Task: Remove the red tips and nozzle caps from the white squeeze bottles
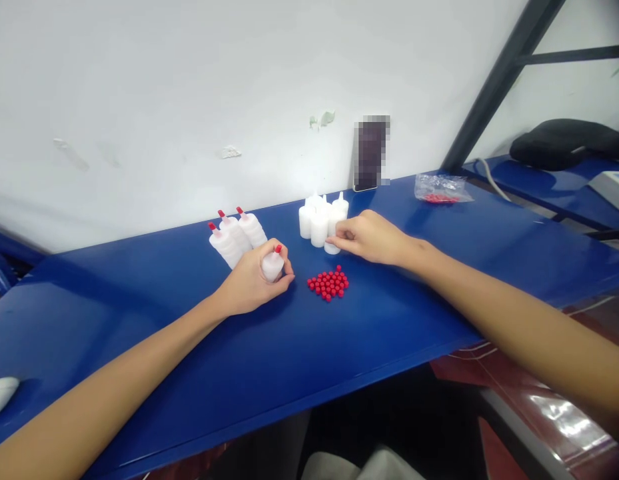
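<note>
White wall (164, 87) backed the blue bench (269, 360) — left hand (246, 283) gripped a red-capped bottle (272, 267), left of red caps (328, 283); right hand (373, 235) curled its fingers (350, 229) narrowly at an uncapped bottle (331, 249), hold unclear.

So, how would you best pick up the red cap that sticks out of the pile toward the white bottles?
I'd pinch the cap by its round sides, from above and the side facing the bottles. It looks small and short, and the pile crowds only its near side, so there should be room behind it.
</note>
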`<move>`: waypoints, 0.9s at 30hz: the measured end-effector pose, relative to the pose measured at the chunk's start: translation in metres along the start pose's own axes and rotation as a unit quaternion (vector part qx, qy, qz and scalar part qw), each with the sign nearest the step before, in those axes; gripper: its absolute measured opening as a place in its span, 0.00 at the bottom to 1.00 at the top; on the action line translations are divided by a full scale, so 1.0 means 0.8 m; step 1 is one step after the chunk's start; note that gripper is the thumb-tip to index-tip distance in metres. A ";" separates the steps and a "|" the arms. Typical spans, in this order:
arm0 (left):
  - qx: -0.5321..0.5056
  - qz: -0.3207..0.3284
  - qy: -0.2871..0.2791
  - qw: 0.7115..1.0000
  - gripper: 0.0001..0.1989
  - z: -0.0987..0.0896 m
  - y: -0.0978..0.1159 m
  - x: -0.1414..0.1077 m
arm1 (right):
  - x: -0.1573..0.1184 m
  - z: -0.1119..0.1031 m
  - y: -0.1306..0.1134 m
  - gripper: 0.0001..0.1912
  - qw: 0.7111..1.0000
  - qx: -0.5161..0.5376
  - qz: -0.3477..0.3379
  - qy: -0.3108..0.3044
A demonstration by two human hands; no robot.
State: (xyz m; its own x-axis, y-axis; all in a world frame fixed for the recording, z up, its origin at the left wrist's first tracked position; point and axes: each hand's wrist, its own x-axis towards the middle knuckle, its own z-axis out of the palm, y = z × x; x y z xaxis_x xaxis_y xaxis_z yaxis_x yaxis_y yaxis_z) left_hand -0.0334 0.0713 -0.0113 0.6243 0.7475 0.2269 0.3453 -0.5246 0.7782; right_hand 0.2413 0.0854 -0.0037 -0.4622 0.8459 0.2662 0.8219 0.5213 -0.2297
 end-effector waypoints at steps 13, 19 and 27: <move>0.023 0.004 -0.003 1.000 0.12 0.001 0.000 -0.004 | 0.001 0.002 -0.029 0.30 0.999 -0.021 0.038 0.019; 0.060 0.028 -0.007 0.998 0.10 0.002 0.003 -0.004 | -0.009 -0.004 -0.041 0.29 0.995 0.032 0.005 0.097; 0.145 0.099 -0.004 0.984 0.08 0.006 0.002 -0.006 | -0.011 0.002 -0.065 0.19 0.988 0.081 -0.113 0.066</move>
State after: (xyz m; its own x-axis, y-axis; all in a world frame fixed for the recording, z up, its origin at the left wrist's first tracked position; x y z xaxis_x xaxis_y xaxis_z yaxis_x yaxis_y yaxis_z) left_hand -0.0323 0.0648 -0.0137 0.7048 0.6159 0.3520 0.4006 -0.7551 0.5189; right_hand 0.2019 0.0509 0.0042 -0.5717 0.6886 0.4460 0.6329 0.7161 -0.2943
